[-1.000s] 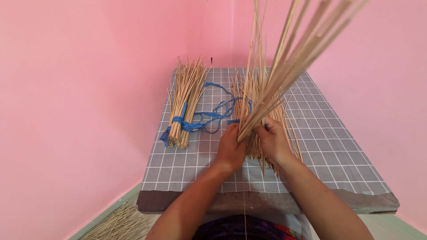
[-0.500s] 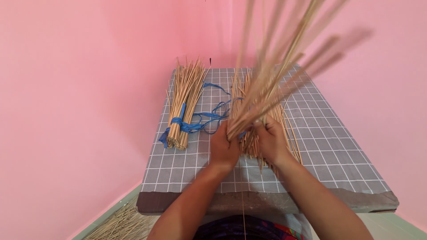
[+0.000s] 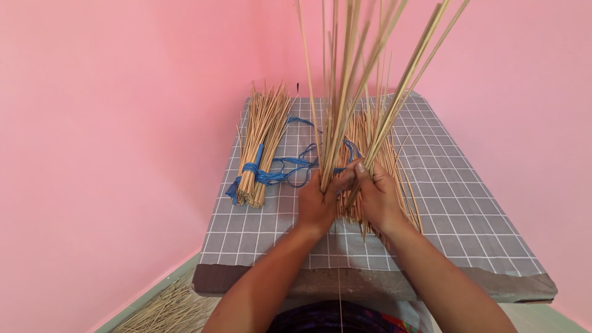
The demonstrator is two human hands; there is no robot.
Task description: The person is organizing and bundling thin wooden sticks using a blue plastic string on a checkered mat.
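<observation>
Both hands meet at frame centre, lower-middle. Left hand and right hand have fingers curled tight around the base of a handful of thin tan sticks, thumbs pressed together at the front; palm sides hidden, so can't tell how far the fingers wrap. Sticks fan upward and are cut off by the top edge — tips not visible, upper part a bit motion-blurred. Under/behind the hands lies a loose pile of the same sticks on the grey checked cloth; its near end is covered by the right hand, count impossible. Left of centre: a tied bundle w/ blue plastic string wrapped round it, loose string trailing toward the hands, partly hidden behind the upright sticks. Table front edge is a dark slab. Bottom left — more sticks on the floor, cropped by the frame. Bottom centre, dark patterned clothing, barely in view.
</observation>
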